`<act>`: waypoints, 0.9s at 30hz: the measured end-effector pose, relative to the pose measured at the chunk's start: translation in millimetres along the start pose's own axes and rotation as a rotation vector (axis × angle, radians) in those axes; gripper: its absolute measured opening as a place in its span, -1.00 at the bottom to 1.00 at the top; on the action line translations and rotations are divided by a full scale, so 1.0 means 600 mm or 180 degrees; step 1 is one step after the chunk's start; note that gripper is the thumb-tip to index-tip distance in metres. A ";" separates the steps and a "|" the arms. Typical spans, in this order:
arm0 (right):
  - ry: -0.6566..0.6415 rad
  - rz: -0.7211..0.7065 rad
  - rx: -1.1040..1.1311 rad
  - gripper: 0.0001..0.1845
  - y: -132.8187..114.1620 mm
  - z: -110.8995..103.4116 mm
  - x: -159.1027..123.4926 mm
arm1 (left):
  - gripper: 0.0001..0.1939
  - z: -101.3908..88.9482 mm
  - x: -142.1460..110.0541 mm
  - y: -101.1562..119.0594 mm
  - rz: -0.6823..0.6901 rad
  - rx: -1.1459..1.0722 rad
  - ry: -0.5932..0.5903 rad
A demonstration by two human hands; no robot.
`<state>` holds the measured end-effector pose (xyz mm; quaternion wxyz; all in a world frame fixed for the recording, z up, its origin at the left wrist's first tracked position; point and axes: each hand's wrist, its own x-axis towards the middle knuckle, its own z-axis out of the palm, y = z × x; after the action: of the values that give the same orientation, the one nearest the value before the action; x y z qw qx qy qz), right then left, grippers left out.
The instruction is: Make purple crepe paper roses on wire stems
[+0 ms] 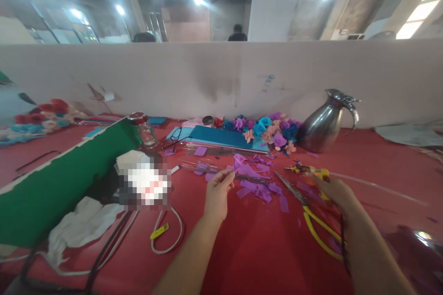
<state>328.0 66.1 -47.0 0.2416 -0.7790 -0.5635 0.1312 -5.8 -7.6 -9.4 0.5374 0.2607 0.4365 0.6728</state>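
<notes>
My left hand (218, 193) is closed in a pinch at the middle of the table, with a piece of purple crepe paper (238, 161) at its fingertips. Thin wire stems (254, 179) lie just beyond it, among loose purple paper pieces (263, 192). On the right, my right hand (335, 191) is closed around a yellow glue gun (323, 174). The gun's nozzle end points left, and a long clear glue stick (377, 186) trails to the right behind it. Scissors with yellow handles (313, 219) lie beside my right hand, blades toward the upper left.
Paper flowers (268, 129) and blue paper sheets (221, 137) lie along the back, near a metal jug (321, 124). A green board (62, 179) stands at left by a glass jar (145, 131). A white cable (180, 235) loops on the red table (256, 258).
</notes>
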 end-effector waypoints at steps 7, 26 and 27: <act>0.0757 -0.0767 -0.0717 -0.70 -0.109 -0.017 -0.086 | -0.75 0.001 0.005 0.002 -0.0267 -0.0467 0.0045; -0.0852 -0.1310 0.2170 -0.86 -0.286 0.094 -0.205 | -0.75 -0.003 0.006 0.003 -0.0036 -0.0330 0.0130; -0.0925 -0.1075 0.2593 -0.85 -0.292 0.093 -0.205 | -0.74 -0.002 0.005 0.002 -0.0066 -0.0334 0.0121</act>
<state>118.4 6.7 -10.8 0.4645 -0.4915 -0.6131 0.4085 -8.3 -5.0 -9.4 0.5489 0.2147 0.4134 0.6940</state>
